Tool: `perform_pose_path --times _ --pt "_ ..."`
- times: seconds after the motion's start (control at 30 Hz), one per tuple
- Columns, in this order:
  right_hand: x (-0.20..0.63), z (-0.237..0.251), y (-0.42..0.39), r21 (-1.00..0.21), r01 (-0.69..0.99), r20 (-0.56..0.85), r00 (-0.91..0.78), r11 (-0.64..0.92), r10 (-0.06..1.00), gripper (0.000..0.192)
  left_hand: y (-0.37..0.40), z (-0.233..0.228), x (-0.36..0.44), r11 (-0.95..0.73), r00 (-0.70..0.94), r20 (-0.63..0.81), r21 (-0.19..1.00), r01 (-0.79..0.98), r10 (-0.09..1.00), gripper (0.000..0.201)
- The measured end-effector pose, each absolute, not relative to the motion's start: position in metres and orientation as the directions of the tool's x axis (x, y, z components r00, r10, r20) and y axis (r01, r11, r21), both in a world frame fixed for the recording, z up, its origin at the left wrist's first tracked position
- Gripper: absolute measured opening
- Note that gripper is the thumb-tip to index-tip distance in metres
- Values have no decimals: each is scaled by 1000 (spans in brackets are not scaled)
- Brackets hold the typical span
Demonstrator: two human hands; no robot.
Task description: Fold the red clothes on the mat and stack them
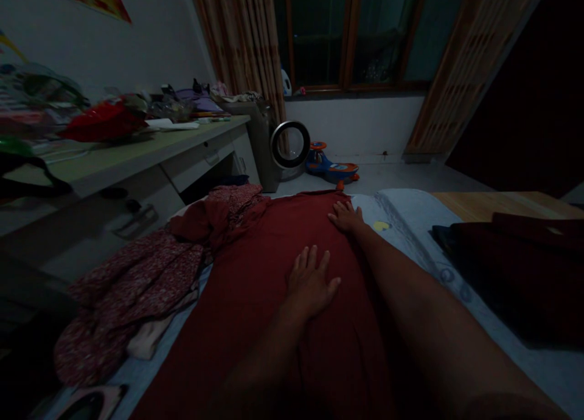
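A dark red garment (pixel 274 250) lies spread flat along the bed in front of me. My left hand (pixel 311 284) rests palm down on its middle, fingers spread. My right hand (pixel 345 216) lies flat further away, at the garment's far right edge, arm stretched out over the cloth. Neither hand grips anything. A heap of red flowered clothes (pixel 137 286) sits to the left of the spread garment, touching it.
The bed's pale sheet (pixel 410 225) shows at the right, with a dark folded cloth (pixel 515 256) on it. A cluttered desk (pixel 137 152) stands at the left. On the floor beyond are a round fan (pixel 290 144) and a blue-orange toy car (pixel 331 165).
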State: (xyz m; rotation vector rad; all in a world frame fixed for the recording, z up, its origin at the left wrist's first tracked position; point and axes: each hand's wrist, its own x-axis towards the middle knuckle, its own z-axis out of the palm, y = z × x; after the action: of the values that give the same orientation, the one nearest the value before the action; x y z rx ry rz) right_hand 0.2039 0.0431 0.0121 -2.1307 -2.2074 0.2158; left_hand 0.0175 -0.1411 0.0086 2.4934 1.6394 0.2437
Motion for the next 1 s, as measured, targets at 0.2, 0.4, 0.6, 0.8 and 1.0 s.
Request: perform_pose_path --times 0.2,0.4,0.6,0.8,1.0 --pt "194 20 3 -221 968 103 -101 122 989 58 -141 5 15 -411 398 102 213 886 912 72" --pt "189 5 -62 -177 919 72 -344 352 936 60 -139 1 18 -381 368 103 180 907 924 75" --pt "215 11 -62 -70 981 24 -178 179 984 65 -139 2 19 -368 354 109 158 916 929 76" --pt "208 26 -110 -121 968 82 -212 221 974 60 -140 5 18 -393 379 114 143 908 918 67" --pt "200 13 -163 -141 944 17 -301 300 954 62 -139 2 17 -396 381 122 127 910 916 64"
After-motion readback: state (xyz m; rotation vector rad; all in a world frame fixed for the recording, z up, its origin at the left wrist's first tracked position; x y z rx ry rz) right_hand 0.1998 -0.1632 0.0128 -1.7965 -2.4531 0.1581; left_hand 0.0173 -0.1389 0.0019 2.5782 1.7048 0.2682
